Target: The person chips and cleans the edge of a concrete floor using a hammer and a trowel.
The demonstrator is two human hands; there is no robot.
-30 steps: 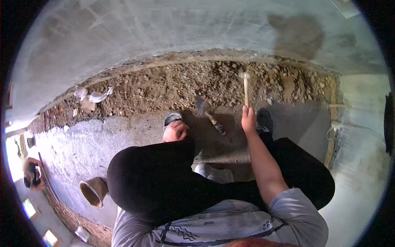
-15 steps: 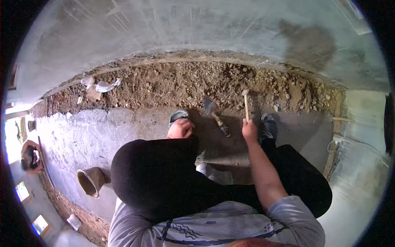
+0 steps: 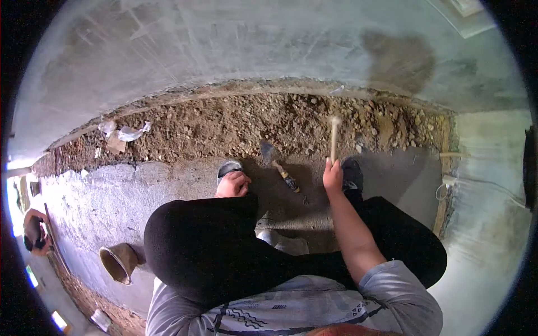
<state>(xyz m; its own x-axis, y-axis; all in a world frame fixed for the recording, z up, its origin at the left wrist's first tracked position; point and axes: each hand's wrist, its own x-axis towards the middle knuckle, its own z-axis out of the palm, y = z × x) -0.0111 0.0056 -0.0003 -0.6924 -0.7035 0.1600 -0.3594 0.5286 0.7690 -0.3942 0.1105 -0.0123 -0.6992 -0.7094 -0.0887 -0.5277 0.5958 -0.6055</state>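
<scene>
My right hand (image 3: 333, 176) is wrapped round the pale wooden handle of a hammer (image 3: 334, 140), whose small head, blurred, points away over the gravel strip (image 3: 224, 126). Curled fingers show on my left hand (image 3: 233, 184), resting against the toe of my left shoe (image 3: 229, 167); whether anything is inside them is hidden. Between my feet lies a trowel (image 3: 270, 153), its dark blade on the gravel's edge and its worn handle on the concrete floor (image 3: 185, 182). My right shoe (image 3: 352, 171) is beside the right hand.
A concrete wall (image 3: 269, 50) rises beyond the gravel. A bucket (image 3: 119, 263) lies tipped to the left. Plastic scraps (image 3: 130, 133) lie on the gravel at far left. Another person (image 3: 36, 232) bends over at the left edge. A cable (image 3: 487, 187) runs along the right wall.
The whole view has shifted slightly, so the floor things sit a little left and lower. The hammer's head is more blurred; my left hand stays at the shoe.
</scene>
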